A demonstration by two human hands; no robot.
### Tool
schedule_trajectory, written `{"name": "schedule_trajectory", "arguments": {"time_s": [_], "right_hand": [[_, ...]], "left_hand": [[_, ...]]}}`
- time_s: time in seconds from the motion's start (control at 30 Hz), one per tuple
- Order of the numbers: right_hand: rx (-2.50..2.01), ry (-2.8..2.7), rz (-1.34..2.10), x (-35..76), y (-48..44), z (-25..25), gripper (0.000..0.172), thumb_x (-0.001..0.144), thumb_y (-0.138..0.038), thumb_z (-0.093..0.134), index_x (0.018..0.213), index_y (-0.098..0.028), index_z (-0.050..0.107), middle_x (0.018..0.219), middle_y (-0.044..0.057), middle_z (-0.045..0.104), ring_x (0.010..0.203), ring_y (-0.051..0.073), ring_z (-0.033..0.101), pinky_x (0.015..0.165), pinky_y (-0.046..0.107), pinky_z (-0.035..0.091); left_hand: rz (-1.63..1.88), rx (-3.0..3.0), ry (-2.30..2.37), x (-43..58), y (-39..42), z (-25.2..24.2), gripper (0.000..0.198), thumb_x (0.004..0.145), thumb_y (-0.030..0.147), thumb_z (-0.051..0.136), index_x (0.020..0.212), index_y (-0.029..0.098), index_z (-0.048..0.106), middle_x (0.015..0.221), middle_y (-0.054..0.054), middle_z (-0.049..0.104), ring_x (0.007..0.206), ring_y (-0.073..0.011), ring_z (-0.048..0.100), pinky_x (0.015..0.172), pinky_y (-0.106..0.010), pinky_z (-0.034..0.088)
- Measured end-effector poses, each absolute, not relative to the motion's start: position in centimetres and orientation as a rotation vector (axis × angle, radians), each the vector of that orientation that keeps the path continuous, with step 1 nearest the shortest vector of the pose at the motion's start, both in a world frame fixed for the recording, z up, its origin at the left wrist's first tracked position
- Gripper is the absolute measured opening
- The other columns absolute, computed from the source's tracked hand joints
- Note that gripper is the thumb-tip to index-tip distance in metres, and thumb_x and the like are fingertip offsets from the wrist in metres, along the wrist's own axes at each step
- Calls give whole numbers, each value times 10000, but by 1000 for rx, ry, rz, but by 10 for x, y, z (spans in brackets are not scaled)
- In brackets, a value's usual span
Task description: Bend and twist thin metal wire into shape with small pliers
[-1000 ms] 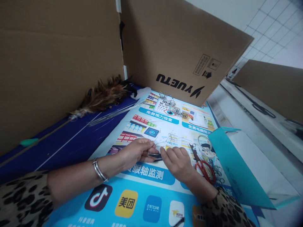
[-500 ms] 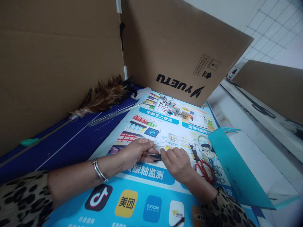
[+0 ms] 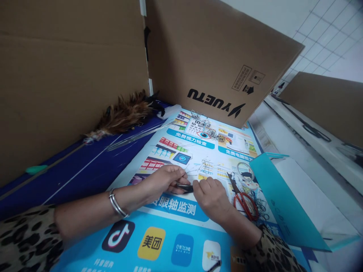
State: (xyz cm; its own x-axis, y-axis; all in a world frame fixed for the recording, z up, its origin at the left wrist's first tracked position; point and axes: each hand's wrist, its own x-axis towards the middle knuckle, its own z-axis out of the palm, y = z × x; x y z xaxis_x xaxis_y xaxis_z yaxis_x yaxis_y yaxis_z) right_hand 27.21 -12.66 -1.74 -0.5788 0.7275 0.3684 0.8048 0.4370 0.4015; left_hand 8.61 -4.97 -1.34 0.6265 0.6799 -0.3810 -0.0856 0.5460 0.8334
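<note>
My left hand [image 3: 161,183] and my right hand [image 3: 211,196] meet at the middle of a printed blue poster [image 3: 176,234] that covers the table. Between them lies a small dark metal tool [image 3: 185,186], like pliers or tweezers. My left fingers pinch its near end together with a thin wire [image 3: 193,169]. My right hand is curled with its fingertips closed at the tool's other end. A silver bangle [image 3: 117,203] sits on my left wrist. Both sleeves are leopard print.
Red-handled scissors [image 3: 244,198] and loose wire rings lie right of my right hand. A teal paper bag [image 3: 286,204] lies at the right. Small metal parts [image 3: 208,130] pile at the poster's far end. A feather duster [image 3: 121,117] and cardboard walls [image 3: 70,68] stand behind.
Both hands have stayed almost in place; my right hand has shifted slightly left, closer onto the tool's end.
</note>
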Motion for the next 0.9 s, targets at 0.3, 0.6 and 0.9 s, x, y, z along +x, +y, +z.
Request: {"name": "schedule_trajectory", "arguments": {"time_s": [0.3,0.6,0.9], "right_hand": [[-1511,-2487,-674,266,-128,-19,52,827,-156,486,823,-162,537,706,41,510,657,165,435,569,303,271],[-1590,-2369,-382,265,-129,-20,42,768,-229,558,760,-193,578,686,19,563,624,154,482,509,259,260],[-1775,-2354,79,262,-131,-13,111,806,-274,540,837,-199,615,755,21,620,690,142,566,555,219,331]], "left_hand": [[558,987,781,87,-55,-4,264,751,422,622,747,161,579,791,-51,680,758,-189,638,686,-313,503],[568,1161,736,85,-57,-4,251,779,419,584,814,177,637,867,-63,698,818,-198,627,702,-296,486],[561,1352,694,84,-56,-3,250,838,379,513,858,178,660,890,-66,696,806,-192,624,709,-285,476]]}}
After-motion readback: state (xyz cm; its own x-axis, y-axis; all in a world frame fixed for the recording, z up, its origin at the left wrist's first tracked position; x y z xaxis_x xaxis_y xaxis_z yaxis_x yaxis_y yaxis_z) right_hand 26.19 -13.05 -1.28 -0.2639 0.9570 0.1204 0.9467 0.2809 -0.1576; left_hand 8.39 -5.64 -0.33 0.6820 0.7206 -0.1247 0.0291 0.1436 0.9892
